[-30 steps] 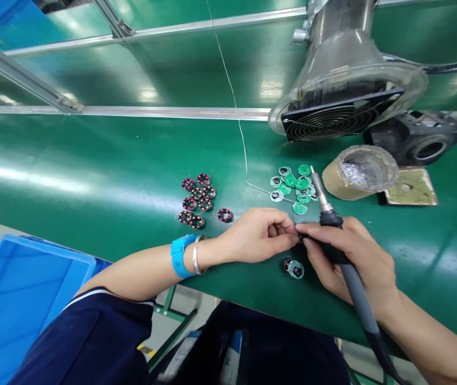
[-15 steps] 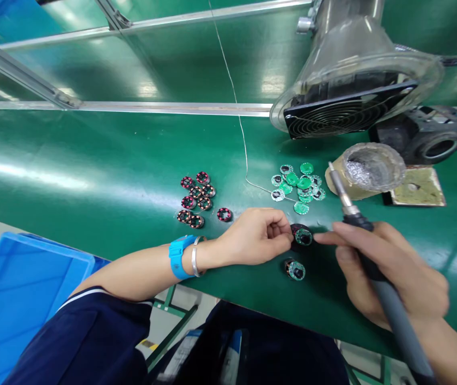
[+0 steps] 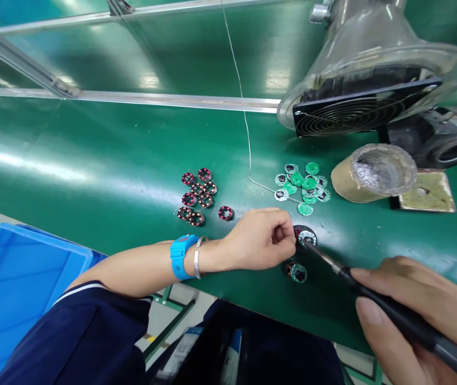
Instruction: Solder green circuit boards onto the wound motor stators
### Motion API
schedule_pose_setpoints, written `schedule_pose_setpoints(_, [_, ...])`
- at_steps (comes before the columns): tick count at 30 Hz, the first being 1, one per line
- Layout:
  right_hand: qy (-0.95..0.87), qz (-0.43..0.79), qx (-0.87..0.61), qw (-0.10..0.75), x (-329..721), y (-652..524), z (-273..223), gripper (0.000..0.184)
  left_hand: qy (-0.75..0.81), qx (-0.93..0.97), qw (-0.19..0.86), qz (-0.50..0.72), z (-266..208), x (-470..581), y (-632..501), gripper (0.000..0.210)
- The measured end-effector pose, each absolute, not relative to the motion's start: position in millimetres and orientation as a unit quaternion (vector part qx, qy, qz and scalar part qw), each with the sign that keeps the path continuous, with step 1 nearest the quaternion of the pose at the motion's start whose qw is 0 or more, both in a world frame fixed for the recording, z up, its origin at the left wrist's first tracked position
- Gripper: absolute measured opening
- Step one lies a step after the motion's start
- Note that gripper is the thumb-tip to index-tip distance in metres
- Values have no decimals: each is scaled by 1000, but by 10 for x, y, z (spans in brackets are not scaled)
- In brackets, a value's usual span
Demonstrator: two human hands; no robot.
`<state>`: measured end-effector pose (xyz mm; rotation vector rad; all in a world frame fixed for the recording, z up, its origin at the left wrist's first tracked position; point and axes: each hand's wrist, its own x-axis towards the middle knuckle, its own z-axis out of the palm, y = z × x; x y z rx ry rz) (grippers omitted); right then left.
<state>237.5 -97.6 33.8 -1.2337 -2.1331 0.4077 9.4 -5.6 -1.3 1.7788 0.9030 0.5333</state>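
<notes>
My left hand [image 3: 264, 240] is closed in a pinch at the left edge of a motor stator [image 3: 305, 236] with a round circuit board on top. From the right, my right hand [image 3: 417, 310] grips a soldering iron [image 3: 345, 274], its tip on or just over that board. Just below stands a second stator topped with a green board [image 3: 296, 271]. Loose round circuit boards [image 3: 309, 183] lie in a pile behind the work. Across the bench to the left is a group of copper-wound stators [image 3: 197, 189], with a single stator [image 3: 226, 213] apart from them.
Solder wire [image 3: 248, 141] hangs down to the boards. A fume hood with a fan [image 3: 349, 115] overhangs the back right. Below it stand a tan cup [image 3: 349, 182], a dark iron holder [image 3: 445, 149] and a sponge tray [image 3: 429, 195]. A blue crate [image 3: 31, 299] is at left.
My right hand has swung the soldering iron down, bringing its tip from near the cup onto the board area. My left hand stays at the stator. The view has shifted slightly.
</notes>
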Motion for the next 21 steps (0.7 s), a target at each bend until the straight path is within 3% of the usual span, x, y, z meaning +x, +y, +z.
schedule_pose_setpoints(21, [-782,165,-496,340,2354,-1018,380,29,369,748,498,234,-4,101,-50,6])
